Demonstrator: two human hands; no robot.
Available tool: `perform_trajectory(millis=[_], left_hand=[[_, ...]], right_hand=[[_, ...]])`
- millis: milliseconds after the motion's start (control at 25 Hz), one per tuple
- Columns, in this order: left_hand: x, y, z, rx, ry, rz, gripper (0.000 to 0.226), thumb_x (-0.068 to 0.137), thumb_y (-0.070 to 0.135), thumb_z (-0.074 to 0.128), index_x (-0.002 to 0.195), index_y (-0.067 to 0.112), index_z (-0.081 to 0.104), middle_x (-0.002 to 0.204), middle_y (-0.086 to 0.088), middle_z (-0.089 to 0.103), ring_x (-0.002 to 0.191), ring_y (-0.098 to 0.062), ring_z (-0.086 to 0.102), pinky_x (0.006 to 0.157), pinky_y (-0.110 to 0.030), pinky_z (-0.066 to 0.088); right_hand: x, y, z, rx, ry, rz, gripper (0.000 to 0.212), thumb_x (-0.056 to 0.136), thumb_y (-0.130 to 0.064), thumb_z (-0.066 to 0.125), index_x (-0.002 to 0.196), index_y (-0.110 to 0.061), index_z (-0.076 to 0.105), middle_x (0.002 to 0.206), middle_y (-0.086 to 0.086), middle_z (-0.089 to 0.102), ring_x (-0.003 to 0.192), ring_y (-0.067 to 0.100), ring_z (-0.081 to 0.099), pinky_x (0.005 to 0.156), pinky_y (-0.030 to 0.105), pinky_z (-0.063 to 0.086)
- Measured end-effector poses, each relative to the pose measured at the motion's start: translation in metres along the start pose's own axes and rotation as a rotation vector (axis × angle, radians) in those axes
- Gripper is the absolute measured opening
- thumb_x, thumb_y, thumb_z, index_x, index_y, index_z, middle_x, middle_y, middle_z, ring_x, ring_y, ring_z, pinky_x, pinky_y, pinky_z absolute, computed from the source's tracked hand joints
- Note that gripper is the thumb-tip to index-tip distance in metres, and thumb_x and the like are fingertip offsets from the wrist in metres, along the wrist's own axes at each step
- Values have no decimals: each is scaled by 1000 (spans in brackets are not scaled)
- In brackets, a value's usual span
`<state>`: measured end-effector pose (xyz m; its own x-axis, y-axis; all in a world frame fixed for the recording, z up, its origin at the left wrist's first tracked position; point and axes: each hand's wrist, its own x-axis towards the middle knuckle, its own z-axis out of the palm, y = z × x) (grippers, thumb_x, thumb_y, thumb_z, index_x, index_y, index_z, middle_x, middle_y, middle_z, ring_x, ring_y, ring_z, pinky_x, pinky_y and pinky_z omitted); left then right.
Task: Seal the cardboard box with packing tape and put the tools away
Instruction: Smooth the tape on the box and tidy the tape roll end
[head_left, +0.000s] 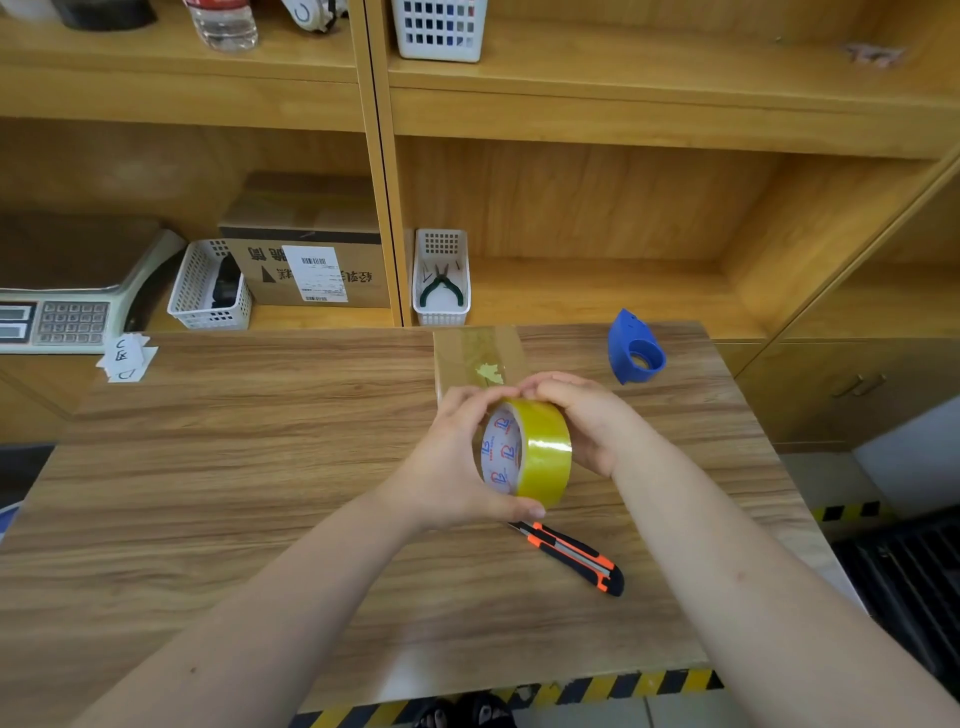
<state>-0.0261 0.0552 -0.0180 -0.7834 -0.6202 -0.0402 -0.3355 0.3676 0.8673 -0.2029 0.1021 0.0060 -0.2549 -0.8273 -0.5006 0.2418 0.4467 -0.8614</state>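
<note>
A roll of yellow packing tape (540, 452) is held upright between both hands above the wood-grain tabletop (260, 467). My left hand (452, 467) cups its left side, thumb under the roll. My right hand (582, 421) covers its right side, and the fingertips of both meet on top. An orange and black utility knife (574, 558) lies on the tabletop just below the roll. A blue tape dispenser (636, 353) stands at the far right. A strip of clear tape (478, 353) is stuck over the far edge. A cardboard box (306, 260) with a white label sits on the shelf behind.
A white basket (441, 312) holding green pliers and another white basket (208, 296) stand on the lower shelf. A weighing scale (67, 306) is at the left, with paper slips (127, 358) beside it. Yellow-black hazard tape (597, 686) marks the near edge.
</note>
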Motion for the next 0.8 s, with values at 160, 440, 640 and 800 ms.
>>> perform_trajectory(millis=[160,440,640,800], left_hand=[[3,-2,-4,82,-47,13,110,44,44,94,138,35,37,130,11,29,119,-1,40,97,-7,39],[12,-7,-25,59,46,-7,123,41,43,91,136,57,15,131,11,30,131,-13,31,106,-43,42],[17,-9,-43,113,32,0,142,45,37,89,135,68,-17,134,8,36,131,-17,38,105,-50,41],[23,0,-49,342,-31,83,142,53,50,84,130,62,-34,149,5,34,137,-20,34,113,-49,28]], right_hand=[[5,7,6,56,3,-38,26,87,-5,55,102,-18,73,92,9,71,88,24,65,87,43,53],[2,15,-6,-261,-186,-270,51,79,-25,71,129,-28,60,135,-3,61,126,13,55,106,36,44],[4,21,-6,-511,-288,-223,115,50,-29,93,144,-45,29,154,-15,32,143,2,28,119,37,26],[8,16,3,-709,-102,-243,122,49,-28,94,148,-43,24,150,-16,35,139,4,30,118,35,26]])
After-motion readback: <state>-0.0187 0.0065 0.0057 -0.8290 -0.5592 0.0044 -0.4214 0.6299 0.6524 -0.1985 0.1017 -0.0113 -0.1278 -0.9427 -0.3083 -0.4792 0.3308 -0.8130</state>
